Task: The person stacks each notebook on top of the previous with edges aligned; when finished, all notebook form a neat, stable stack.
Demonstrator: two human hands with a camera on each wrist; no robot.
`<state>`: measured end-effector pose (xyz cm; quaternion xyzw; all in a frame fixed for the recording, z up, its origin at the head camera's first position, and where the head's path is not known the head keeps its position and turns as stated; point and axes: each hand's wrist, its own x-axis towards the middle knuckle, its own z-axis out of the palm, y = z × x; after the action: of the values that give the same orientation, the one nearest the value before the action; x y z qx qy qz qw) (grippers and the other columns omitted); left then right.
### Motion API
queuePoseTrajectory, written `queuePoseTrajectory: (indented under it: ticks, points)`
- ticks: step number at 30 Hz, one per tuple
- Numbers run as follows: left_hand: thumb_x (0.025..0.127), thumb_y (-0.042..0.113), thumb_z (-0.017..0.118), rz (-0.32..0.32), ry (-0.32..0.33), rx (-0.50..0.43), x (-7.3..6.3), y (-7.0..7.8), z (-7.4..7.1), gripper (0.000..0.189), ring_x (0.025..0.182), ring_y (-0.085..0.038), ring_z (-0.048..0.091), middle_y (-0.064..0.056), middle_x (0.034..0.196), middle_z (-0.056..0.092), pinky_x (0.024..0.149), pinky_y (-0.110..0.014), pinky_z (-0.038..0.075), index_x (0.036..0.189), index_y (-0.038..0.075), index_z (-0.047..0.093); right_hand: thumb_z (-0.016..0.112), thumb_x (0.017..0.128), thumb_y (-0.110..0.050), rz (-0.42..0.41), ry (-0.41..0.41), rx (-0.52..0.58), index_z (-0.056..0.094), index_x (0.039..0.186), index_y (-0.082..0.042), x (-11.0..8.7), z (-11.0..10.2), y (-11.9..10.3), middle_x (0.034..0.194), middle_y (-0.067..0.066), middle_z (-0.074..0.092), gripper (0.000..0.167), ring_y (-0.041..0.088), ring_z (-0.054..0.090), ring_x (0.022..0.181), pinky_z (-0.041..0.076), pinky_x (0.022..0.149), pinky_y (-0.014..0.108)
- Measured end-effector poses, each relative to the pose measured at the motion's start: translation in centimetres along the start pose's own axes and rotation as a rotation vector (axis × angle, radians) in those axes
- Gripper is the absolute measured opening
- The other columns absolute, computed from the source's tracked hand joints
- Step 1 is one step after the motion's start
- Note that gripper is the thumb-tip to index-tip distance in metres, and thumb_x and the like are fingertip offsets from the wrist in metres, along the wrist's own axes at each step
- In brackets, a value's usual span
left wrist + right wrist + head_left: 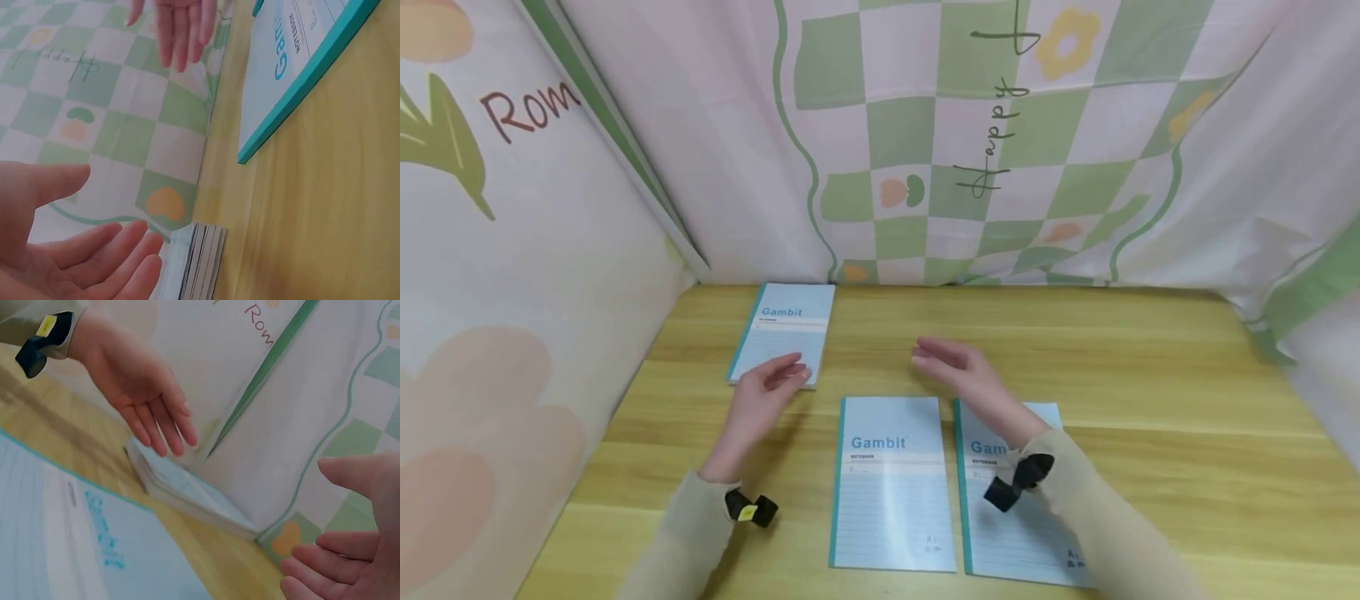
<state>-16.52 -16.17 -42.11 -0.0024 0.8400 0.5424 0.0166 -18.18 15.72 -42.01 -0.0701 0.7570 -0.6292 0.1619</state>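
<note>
Three places on the wooden table hold light-blue Gambit notebooks with teal spines. At the back left lies a stack of notebooks (782, 333), whose several page edges show in the left wrist view. My left hand (765, 398) hovers by its near right corner, fingers relaxed, holding nothing. A second notebook (891, 492) lies flat at the front middle. To its right is a third notebook (1011, 533), partly hidden under my right forearm. Over the table behind these two, my right hand (958, 367) is held with fingers extended and nothing in it; its palm faces left.
The wooden table (1187, 400) runs back to a curtain (895, 133) with green checks. A white printed panel (535, 275) borders the left side. Both sleeves carry black wrist cameras, the right one (1018, 482) above the third notebook.
</note>
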Motion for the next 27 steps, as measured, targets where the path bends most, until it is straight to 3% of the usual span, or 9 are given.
queuePoseTrajectory:
  ticks: [5, 9, 16, 22, 27]
  points:
    - [0.101, 0.026, 0.067, -0.037, -0.047, -0.023, -0.9, -0.2, 0.6, 0.046, 0.119, -0.029, 0.062, -0.014, 0.13, 0.065, 0.099, -0.042, 0.052, 0.139, 0.003, 0.059, 0.069, 0.094, -0.054, 0.066, -0.004, -0.055, 0.042, 0.155, -0.013, -1.9, -1.2, 1.6, 0.146, 0.003, 0.056, 0.079, 0.022, 0.05, 0.135, 0.027, 0.118, 0.052]
    - [0.101, 0.028, 0.068, -0.067, -0.089, -0.053, -1.5, -0.6, 1.0, 0.046, 0.119, -0.028, 0.062, -0.014, 0.131, 0.065, 0.099, -0.041, 0.052, 0.139, 0.003, 0.06, 0.07, 0.095, -0.049, 0.087, -0.01, -0.079, 0.044, 0.154, -0.012, -3.4, -1.4, 2.5, 0.145, 0.005, 0.057, 0.075, 0.021, 0.053, 0.132, 0.031, 0.117, 0.051]
    - [0.099, 0.019, 0.069, -0.052, -0.149, -0.064, -2.7, -1.4, 2.0, 0.046, 0.117, -0.03, 0.064, -0.016, 0.127, 0.067, 0.097, -0.04, 0.053, 0.138, -0.003, 0.058, 0.069, 0.098, -0.04, 0.081, -0.02, -0.135, 0.044, 0.153, -0.006, -5.7, -1.4, 3.0, 0.144, 0.009, 0.058, 0.069, 0.026, 0.05, 0.135, 0.032, 0.115, 0.053]
    - [0.096, 0.019, 0.073, -0.09, -0.178, -0.093, -3.7, -1.9, 2.7, 0.047, 0.115, -0.028, 0.065, -0.01, 0.124, 0.069, 0.101, -0.044, 0.051, 0.138, 0.0, 0.06, 0.069, 0.099, -0.035, 0.117, -0.028, -0.122, 0.044, 0.153, -0.005, -7.1, -1.4, 3.1, 0.145, 0.01, 0.057, 0.067, 0.027, 0.05, 0.135, 0.036, 0.113, 0.051]
    - [0.096, 0.02, 0.074, -0.096, -0.235, -0.109, -4.4, -2.1, 3.2, 0.05, 0.117, -0.029, 0.064, -0.013, 0.127, 0.067, 0.102, -0.043, 0.049, 0.138, -0.001, 0.059, 0.068, 0.1, -0.033, 0.137, -0.055, -0.102, 0.044, 0.152, -0.003, -7.8, -1.2, 3.2, 0.144, 0.011, 0.057, 0.065, 0.029, 0.051, 0.135, 0.038, 0.112, 0.051]
